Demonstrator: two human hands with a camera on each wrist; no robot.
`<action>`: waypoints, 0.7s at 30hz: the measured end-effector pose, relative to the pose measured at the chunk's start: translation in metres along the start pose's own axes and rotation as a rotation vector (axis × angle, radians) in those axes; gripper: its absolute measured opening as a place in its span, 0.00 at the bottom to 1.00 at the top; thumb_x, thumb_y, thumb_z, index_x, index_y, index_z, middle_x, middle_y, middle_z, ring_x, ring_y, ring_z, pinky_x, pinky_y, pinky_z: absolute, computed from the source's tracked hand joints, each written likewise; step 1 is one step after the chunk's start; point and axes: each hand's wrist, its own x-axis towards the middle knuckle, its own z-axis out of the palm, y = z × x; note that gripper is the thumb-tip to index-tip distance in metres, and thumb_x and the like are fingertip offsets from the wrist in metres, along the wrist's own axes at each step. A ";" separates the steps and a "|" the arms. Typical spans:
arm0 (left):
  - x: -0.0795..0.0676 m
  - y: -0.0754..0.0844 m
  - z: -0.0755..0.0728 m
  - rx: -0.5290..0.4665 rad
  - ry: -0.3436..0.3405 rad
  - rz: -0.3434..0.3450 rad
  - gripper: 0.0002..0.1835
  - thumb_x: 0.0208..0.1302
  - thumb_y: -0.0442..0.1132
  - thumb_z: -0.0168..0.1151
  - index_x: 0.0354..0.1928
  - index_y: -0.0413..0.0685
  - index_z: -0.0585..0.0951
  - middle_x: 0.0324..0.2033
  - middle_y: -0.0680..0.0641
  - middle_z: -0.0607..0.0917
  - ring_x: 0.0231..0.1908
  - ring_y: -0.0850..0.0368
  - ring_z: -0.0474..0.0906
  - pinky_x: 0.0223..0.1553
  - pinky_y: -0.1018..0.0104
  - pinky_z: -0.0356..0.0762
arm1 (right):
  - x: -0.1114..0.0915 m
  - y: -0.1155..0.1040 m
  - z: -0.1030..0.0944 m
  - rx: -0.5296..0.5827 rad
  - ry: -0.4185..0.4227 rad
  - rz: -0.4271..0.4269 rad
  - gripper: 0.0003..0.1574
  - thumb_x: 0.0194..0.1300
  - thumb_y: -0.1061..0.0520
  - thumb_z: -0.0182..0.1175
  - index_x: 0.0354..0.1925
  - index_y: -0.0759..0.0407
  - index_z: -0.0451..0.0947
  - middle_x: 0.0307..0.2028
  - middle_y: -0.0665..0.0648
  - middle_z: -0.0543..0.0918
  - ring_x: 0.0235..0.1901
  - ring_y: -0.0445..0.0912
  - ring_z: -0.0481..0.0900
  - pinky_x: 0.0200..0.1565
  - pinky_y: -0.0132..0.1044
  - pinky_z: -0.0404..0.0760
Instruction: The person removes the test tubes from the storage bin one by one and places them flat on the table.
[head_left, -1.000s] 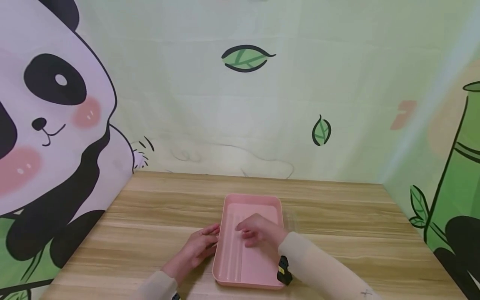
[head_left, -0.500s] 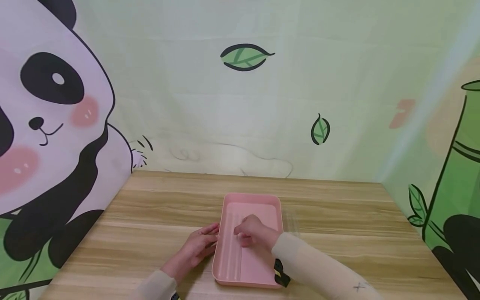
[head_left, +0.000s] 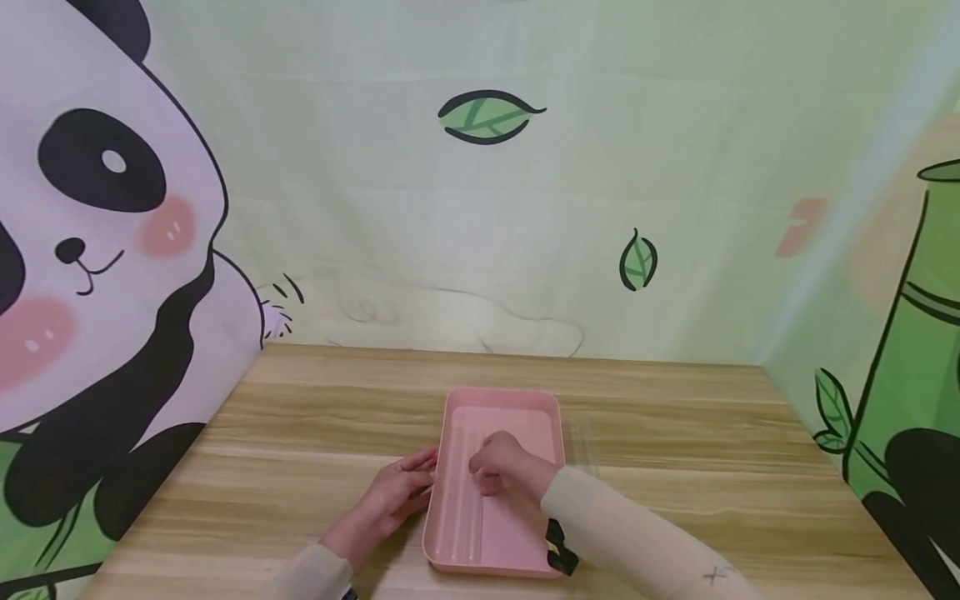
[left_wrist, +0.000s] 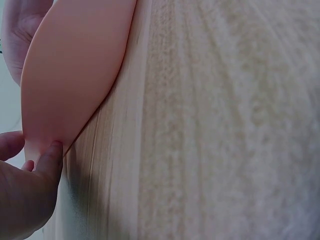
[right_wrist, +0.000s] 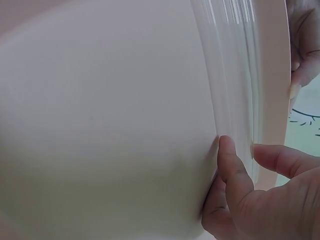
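A shallow pink tray [head_left: 517,525] lies lengthwise on the table. Along its left inner side runs a glossy, clear-looking ridged strip [right_wrist: 227,75]. My right hand [head_left: 506,462] reaches into the tray and pinches this strip. In the right wrist view, the thumb and forefinger of that right hand [right_wrist: 265,200] sit on its two sides, with the other fingers curled below. My left hand [head_left: 390,496] rests its fairly straight fingers against the tray's outer left wall. In the left wrist view, fingertips of the left hand [left_wrist: 30,190] touch the smooth pink wall near one corner.
A faint transparent sheet or lid [head_left: 583,446] lies on the wooden table [head_left: 675,417] just right of the tray, partly hidden by the right sleeve [head_left: 630,525]. Behind the table hangs a printed cloth [head_left: 375,192] with a panda and leaves.
My right hand has shifted slightly down and left inside the tray, its fingers drawn in closer. The left hand and the tray stay practically where they were.
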 end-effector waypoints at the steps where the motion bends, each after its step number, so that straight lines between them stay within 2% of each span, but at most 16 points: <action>1: 0.000 0.000 0.000 0.001 0.005 0.000 0.30 0.68 0.22 0.54 0.72 0.28 0.67 0.72 0.28 0.67 0.51 0.58 0.82 0.52 0.63 0.87 | 0.000 0.000 0.000 0.004 -0.005 0.000 0.30 0.56 0.73 0.63 0.57 0.76 0.67 0.30 0.56 0.69 0.17 0.41 0.67 0.29 0.39 0.88; 6: 0.001 0.001 -0.001 0.002 0.019 0.002 0.29 0.68 0.22 0.54 0.71 0.28 0.67 0.72 0.28 0.68 0.51 0.58 0.82 0.53 0.61 0.87 | 0.001 0.001 -0.001 0.041 -0.038 0.007 0.37 0.58 0.72 0.61 0.64 0.78 0.62 0.23 0.52 0.66 0.17 0.40 0.66 0.23 0.33 0.83; 9: 0.000 0.002 0.000 -0.001 0.020 -0.004 0.29 0.67 0.22 0.55 0.71 0.29 0.68 0.72 0.28 0.68 0.52 0.57 0.82 0.54 0.60 0.86 | 0.001 0.002 -0.004 0.037 -0.053 0.012 0.37 0.58 0.71 0.61 0.64 0.78 0.62 0.20 0.50 0.65 0.16 0.39 0.67 0.22 0.30 0.81; 11: -0.001 0.001 0.000 -0.001 0.012 -0.007 0.30 0.67 0.22 0.55 0.72 0.29 0.67 0.72 0.28 0.67 0.52 0.56 0.81 0.55 0.59 0.86 | 0.001 0.003 -0.006 0.034 -0.064 0.009 0.31 0.58 0.71 0.61 0.59 0.77 0.65 0.20 0.50 0.65 0.16 0.40 0.68 0.22 0.30 0.82; 14: -0.001 0.001 0.000 0.000 -0.003 -0.006 0.30 0.68 0.22 0.55 0.72 0.29 0.66 0.73 0.28 0.66 0.53 0.57 0.81 0.55 0.60 0.86 | 0.001 0.005 -0.009 0.035 -0.084 0.002 0.12 0.58 0.70 0.60 0.39 0.69 0.68 0.20 0.49 0.63 0.17 0.40 0.68 0.22 0.30 0.82; 16: -0.001 0.000 0.000 -0.002 -0.010 -0.001 0.30 0.68 0.23 0.55 0.72 0.28 0.65 0.73 0.28 0.66 0.52 0.58 0.81 0.54 0.61 0.86 | 0.002 0.005 -0.011 0.034 -0.092 -0.001 0.14 0.58 0.70 0.60 0.30 0.60 0.63 0.20 0.49 0.62 0.17 0.40 0.69 0.22 0.30 0.82; 18: -0.001 0.000 0.000 -0.006 -0.009 0.002 0.30 0.68 0.23 0.55 0.72 0.28 0.65 0.73 0.28 0.66 0.52 0.59 0.81 0.54 0.62 0.86 | 0.003 0.004 -0.012 0.036 -0.097 0.005 0.17 0.58 0.70 0.60 0.29 0.58 0.61 0.21 0.49 0.62 0.18 0.41 0.69 0.23 0.31 0.83; 19: -0.001 0.000 0.000 -0.006 -0.008 0.004 0.30 0.68 0.23 0.55 0.72 0.28 0.65 0.73 0.28 0.66 0.52 0.59 0.81 0.54 0.62 0.86 | 0.004 0.004 -0.012 0.036 -0.097 0.004 0.13 0.59 0.70 0.60 0.31 0.62 0.64 0.23 0.50 0.63 0.19 0.41 0.69 0.24 0.31 0.84; 21: -0.001 0.001 0.000 -0.006 -0.006 0.005 0.30 0.68 0.23 0.55 0.72 0.28 0.66 0.73 0.28 0.66 0.52 0.59 0.81 0.54 0.61 0.86 | 0.004 0.002 -0.012 0.031 -0.101 0.012 0.12 0.59 0.71 0.59 0.37 0.66 0.66 0.24 0.51 0.64 0.19 0.41 0.70 0.25 0.32 0.85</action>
